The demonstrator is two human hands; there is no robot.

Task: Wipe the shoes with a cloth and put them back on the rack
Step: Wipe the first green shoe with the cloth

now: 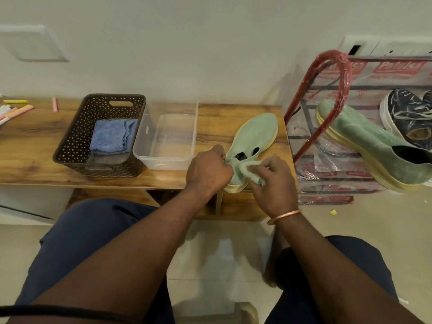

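A pale green shoe (253, 134) with a yellow sole lies on the wooden table (35, 146), toe pointing away from me. My left hand (209, 170) grips its heel collar. My right hand (273, 183) holds a light green cloth (251, 169) bunched against the heel of the shoe. The matching green shoe (364, 146) rests tilted on the red wrapped rack (327, 101) at the right, beside a dark patterned shoe (406, 113).
A brown perforated basket (70, 141) holds a folded blue cloth (112, 136). A clear plastic tub (168, 139) stands between the basket and the shoe. Chalk sticks (18, 111) lie at the table's far left. My knees are below the table edge.
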